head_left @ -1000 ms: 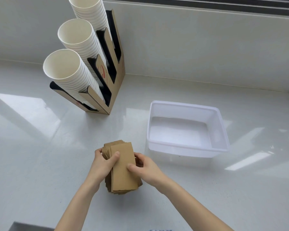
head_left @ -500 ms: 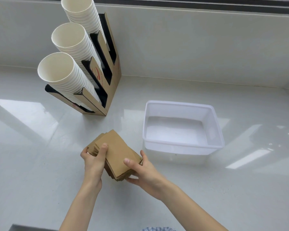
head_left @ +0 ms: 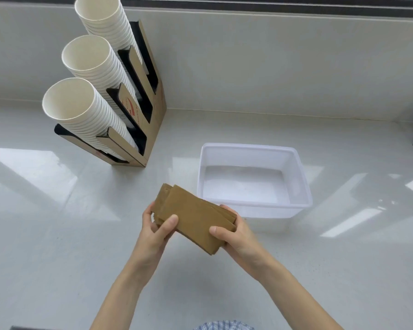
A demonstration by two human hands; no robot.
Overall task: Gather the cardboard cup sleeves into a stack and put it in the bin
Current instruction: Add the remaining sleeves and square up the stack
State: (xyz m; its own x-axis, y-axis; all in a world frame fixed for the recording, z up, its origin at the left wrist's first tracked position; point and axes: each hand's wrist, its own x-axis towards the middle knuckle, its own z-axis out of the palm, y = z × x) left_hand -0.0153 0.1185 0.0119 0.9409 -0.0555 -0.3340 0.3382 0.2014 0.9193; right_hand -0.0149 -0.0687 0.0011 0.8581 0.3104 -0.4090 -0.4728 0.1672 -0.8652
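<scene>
The cup sleeves (head_left: 196, 217) are plain kraft brown. The bin (head_left: 303, 184) is translucent white. The desk (head_left: 57, 246) is glossy pale grey-white with bright reflected patches. The paper cups (head_left: 86, 113) are white, ringed by fine rim lines; their holder (head_left: 153, 129) is tan cardboard with black insides (one red mark). A blue-and-white checked cloth (head_left: 224, 326) shows at the bottom edge.

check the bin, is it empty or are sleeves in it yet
Empty: the bin shows only its bare floor; both hands hold the sleeve stack outside it.
</scene>
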